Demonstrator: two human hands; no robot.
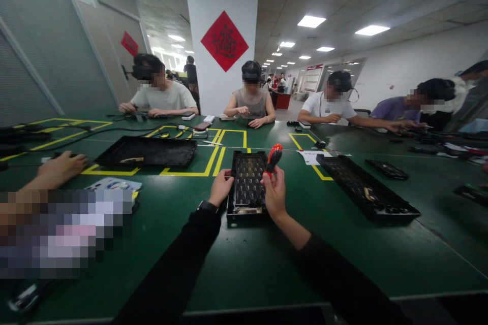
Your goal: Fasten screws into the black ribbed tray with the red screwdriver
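Note:
A narrow black plastic tray (249,183) lies lengthwise on the table in front of me, with rows of small shiny spots inside and a tan strip (248,210) at its near end. My left hand (221,187) grips the tray's left edge, thumb on the rim. Closed around a screwdriver (275,156) with a red and black handle, my right hand (275,194) is at the tray's right edge. The handle points up and leans right; its shaft and tip are hidden.
Black shells lie at left (148,152) and right (368,188), beside a smaller black part (387,169). A co-worker's hand (63,168) is at far left near a clear bag (114,184). Several people sit across the green table (244,274); yellow tape and cables cross it.

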